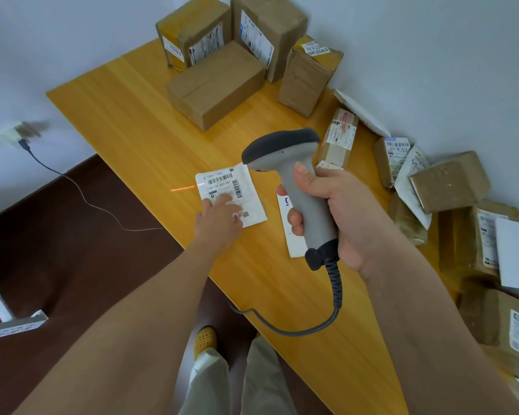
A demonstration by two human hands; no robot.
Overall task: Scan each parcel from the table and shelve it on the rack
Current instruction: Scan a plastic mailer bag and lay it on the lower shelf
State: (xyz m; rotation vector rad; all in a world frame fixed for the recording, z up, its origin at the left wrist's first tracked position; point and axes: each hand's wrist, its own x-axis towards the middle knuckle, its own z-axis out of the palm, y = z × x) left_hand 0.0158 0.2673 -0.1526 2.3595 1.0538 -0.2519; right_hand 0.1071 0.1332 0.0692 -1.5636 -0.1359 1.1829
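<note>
On the table, we pressed the parcel flat with spread left fingers; our right hand gripped the scanner, whose beam, we judged, needed raising onto the barcode.

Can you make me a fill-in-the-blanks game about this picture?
1. The right hand holds a grey ____.
2. The left hand presses a flat white ____ onto the table.
3. The red scan line falls on the parcel's ____ edge.

Missing words: scanner; parcel; left
</note>
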